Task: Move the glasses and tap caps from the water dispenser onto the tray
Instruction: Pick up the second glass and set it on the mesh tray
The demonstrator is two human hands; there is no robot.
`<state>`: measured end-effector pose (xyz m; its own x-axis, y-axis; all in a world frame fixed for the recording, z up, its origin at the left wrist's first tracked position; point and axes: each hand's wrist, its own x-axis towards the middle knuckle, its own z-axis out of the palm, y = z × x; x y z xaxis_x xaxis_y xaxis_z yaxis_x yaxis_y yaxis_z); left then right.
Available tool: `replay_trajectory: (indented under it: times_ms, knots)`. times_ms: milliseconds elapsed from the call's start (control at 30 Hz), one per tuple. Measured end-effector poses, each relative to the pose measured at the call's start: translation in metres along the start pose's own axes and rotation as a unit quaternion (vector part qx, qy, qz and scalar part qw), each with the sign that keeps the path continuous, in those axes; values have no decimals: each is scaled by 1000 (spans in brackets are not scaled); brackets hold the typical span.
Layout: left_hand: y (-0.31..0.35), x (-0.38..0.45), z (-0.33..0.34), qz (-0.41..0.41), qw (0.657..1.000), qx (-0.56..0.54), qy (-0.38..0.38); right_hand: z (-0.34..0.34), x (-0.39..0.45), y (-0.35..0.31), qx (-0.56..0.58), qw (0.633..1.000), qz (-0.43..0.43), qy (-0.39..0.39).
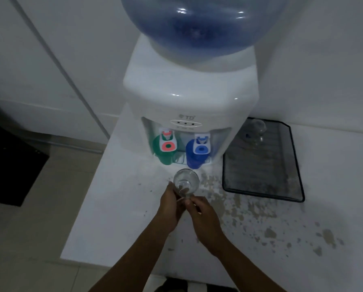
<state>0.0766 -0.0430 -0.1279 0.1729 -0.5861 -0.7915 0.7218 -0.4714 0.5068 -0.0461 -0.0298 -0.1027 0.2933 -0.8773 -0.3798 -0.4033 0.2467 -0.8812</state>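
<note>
- Currently, both hands meet at a clear glass (pixel 186 182), held above the counter (pixel 121 207) just in front of the water dispenser (pixel 189 95).
- Left hand (pixel 169 205): fingers closed on the lower left side of the glass.
- Right hand (pixel 203 216): fingers closed at the base of the glass, right side.
- Glass: tilted, mouth facing up toward the camera, looks empty.
- Dispenser: white body, blue water bottle (pixel 199 24) on top, standing on the counter near its left edge.
- Green cap (pixel 158 147) sits under the red tap (pixel 167 141), left side of the dispenser recess.
- Blue cap (pixel 192 154) sits under the blue tap (pixel 201 144), right side of the recess.
- Tray (pixel 281 186): dark, rectangular, flat on the counter just right of the dispenser.
- 2nd glass (pixel 255 131) stands at the tray's far end, close to the dispenser; details blurred.
- Counter surface right of the hands shows worn, blotchy patches.
</note>
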Motion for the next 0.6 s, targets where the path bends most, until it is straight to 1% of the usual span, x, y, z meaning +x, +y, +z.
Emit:
replay_trajectory:
  times_ms: [167, 400, 467, 533, 600]
  knots:
    - [-11, 1, 56, -4, 998, 23, -55, -46, -1, -8, 49, 996, 7, 69]
    - [-23, 1, 151, -50, 992, 37, -110, -116, 11, -14, 141, 977, 38, 159]
    - [-25, 4, 182, -61, 992, 38, -100, -139, 17, -13, 157, 971, 49, 176]
    - [-26, 9, 204, -76, 994, 32, -74, -153, 23, -12, 174, 966, 56, 183]
    - [-29, 13, 229, -93, 993, 17, -68, -172, 32, -6, 191, 961, 69, 186]
